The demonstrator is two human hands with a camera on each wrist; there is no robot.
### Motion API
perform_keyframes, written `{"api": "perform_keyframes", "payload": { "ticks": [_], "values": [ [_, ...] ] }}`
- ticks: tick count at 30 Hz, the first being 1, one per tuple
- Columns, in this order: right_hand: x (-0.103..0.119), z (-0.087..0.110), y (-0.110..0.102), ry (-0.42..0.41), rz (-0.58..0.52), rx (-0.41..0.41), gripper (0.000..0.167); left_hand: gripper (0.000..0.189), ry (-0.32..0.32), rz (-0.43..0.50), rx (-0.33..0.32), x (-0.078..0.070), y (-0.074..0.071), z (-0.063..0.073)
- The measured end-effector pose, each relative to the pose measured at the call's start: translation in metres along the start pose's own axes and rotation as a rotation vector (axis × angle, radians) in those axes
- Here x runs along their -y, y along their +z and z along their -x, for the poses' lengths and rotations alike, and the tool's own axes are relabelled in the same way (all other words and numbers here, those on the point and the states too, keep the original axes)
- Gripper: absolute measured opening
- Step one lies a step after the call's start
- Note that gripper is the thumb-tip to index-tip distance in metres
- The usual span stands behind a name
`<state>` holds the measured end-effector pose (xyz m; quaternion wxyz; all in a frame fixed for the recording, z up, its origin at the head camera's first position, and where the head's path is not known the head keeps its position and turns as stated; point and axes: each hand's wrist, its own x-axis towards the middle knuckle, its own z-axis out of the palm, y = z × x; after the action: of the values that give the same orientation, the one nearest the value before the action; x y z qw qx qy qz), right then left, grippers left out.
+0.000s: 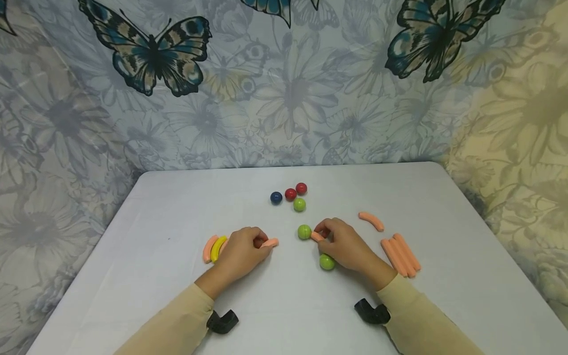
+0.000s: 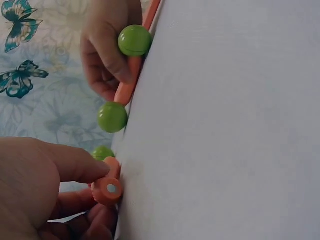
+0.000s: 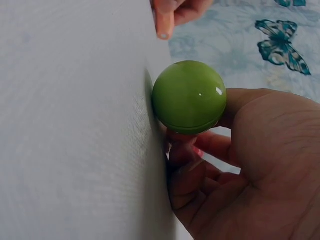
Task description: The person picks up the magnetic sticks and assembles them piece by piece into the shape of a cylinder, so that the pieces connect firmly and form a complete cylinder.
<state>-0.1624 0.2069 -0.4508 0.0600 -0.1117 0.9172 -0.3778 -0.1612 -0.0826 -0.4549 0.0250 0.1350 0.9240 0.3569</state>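
On the left side of the white table, my left hand (image 1: 241, 250) pinches a short orange stick (image 1: 269, 242) between thumb and fingers. In the left wrist view, that stick (image 2: 107, 191) shows a pale disc in its end. Further right, my right hand (image 1: 343, 244) grips another orange stick (image 1: 317, 236). One end of it meets a green ball (image 1: 304, 231). A second green ball (image 1: 327, 262) sits under the right hand, by its thumb side; it appears large in the right wrist view. Fingers hide part of both sticks.
Beside the left hand lie a curved yellow stick (image 1: 218, 248) and curved orange sticks (image 1: 210, 249). Farther back are a blue ball (image 1: 276, 198), two red balls (image 1: 290, 194) and a green ball (image 1: 299, 204). Right of the right hand lie a curved orange stick (image 1: 371, 221) and straight ones (image 1: 401, 255).
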Motion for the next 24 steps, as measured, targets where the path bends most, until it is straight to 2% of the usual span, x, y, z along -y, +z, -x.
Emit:
{"api": "perform_keyframes", "payload": {
  "ticks": [4, 11, 18, 24],
  "values": [
    [0.003, 0.001, 0.000, -0.006, -0.009, 0.009, 0.026, 0.022, 0.021, 0.007, -0.028, -0.001, 0.006, -0.004],
    [0.006, 0.002, 0.002, -0.030, -0.026, 0.022, 0.027, 0.014, 0.036, 0.032, -0.001, -0.007, 0.016, -0.014],
    [0.007, 0.002, 0.005, -0.051, -0.028, 0.033, 0.024, 0.019, 0.055, 0.026, 0.016, -0.014, 0.025, -0.018],
    [0.007, 0.001, 0.005, -0.036, -0.024, 0.031, 0.021, 0.023, 0.046, 0.026, 0.012, -0.015, 0.025, -0.018]
  ]
}}
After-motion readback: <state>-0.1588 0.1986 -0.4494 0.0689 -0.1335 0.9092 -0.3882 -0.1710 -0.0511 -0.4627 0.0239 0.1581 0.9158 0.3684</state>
